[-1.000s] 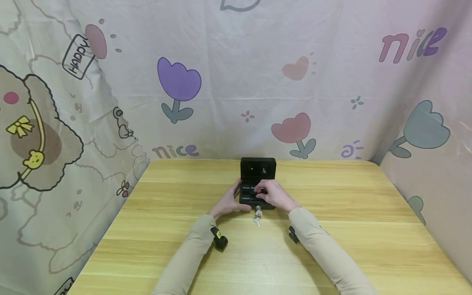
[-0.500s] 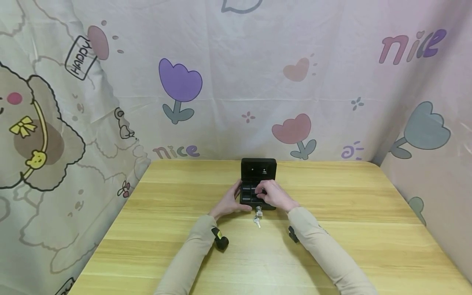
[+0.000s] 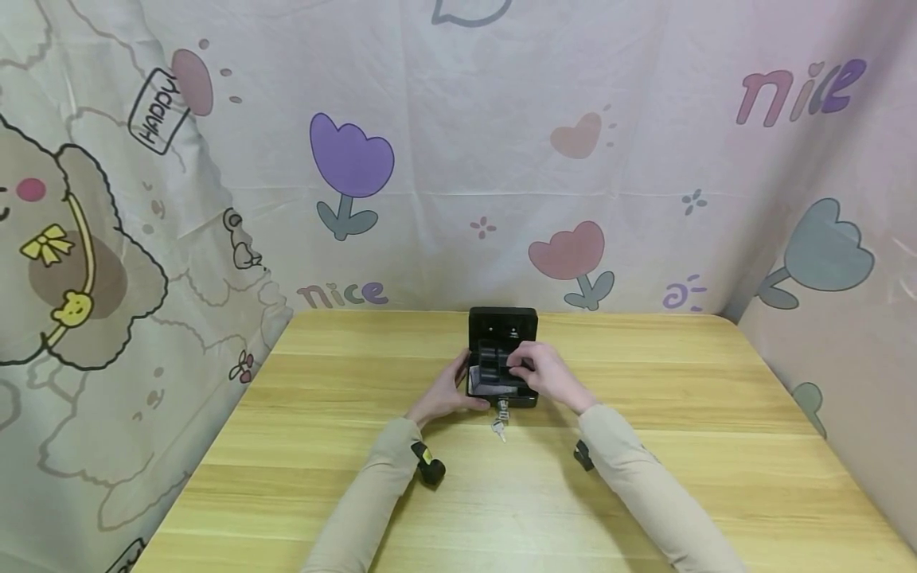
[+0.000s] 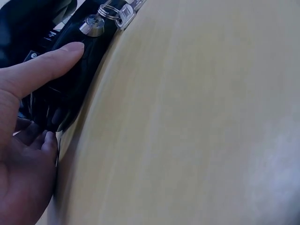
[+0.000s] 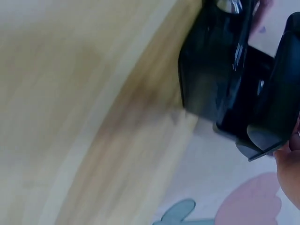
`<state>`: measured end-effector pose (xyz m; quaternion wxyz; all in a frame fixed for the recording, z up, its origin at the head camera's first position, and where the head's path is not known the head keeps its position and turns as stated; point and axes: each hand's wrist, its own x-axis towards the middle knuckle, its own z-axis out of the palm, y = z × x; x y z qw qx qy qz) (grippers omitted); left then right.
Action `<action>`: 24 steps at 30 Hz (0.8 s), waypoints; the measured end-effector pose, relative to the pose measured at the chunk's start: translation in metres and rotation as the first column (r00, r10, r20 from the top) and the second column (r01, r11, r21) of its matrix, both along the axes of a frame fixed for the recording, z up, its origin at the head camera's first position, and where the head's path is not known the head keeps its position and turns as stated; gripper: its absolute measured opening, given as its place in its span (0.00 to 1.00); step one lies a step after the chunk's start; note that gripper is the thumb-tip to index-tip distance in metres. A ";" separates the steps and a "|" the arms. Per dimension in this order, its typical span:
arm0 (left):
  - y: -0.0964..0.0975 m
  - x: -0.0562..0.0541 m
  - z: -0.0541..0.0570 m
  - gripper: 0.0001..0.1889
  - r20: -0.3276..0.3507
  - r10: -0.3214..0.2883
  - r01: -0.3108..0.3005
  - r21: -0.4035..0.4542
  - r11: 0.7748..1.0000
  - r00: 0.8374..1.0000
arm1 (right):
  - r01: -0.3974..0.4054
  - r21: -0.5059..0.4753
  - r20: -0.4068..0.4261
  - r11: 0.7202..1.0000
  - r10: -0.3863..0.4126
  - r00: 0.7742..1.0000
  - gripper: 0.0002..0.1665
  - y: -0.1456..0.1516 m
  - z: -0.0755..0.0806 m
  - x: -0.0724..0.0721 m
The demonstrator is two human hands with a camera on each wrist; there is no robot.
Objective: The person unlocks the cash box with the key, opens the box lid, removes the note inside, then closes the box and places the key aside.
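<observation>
A small black cash box (image 3: 526,400) stands on the table with its lid (image 3: 501,325) raised. My left hand (image 3: 442,394) holds its left side; in the left wrist view the thumb lies on the front wall, by the silver lock (image 4: 93,26), with the other fingers around the side. My right hand (image 3: 548,372) pinches the black compartment tray (image 3: 490,364) at its right end and holds it tilted, partly out of the box. Something pale, not clear what, shows inside below the tray. The right wrist view has the tray (image 5: 277,103) raised above the box wall, fingertips partly hidden.
Keys (image 3: 498,430) on a ring hang from the lock at the box's front. The wooden table (image 3: 322,382) runs back to a printed cloth (image 3: 444,159) just behind the box. A dark camera (image 3: 431,473) sits at the left wrist, another (image 3: 583,455) at the right.
The right hand has lifted the tray up out of its seat in the box and moved slightly right; the pale interior now shows. The left hand stays on the box.
</observation>
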<state>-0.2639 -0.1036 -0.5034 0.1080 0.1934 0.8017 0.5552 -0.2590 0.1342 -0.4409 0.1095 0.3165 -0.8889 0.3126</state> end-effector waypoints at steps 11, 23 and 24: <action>0.000 0.000 -0.001 0.63 -0.002 0.003 -0.003 -0.007 1.000 1.000 | 0.024 0.006 0.026 1.000 -0.024 0.999 0.06 0.061 -0.002 0.004; -0.001 0.001 -0.001 0.64 -0.004 0.006 -0.007 -0.037 0.999 1.000 | 0.132 0.041 0.003 0.990 -0.132 0.991 0.07 0.106 -0.018 -0.003; -0.001 0.001 -0.001 0.64 -0.003 0.007 -0.007 -0.036 0.999 1.000 | 0.143 0.054 0.007 0.988 -0.144 0.990 0.07 0.108 -0.019 -0.004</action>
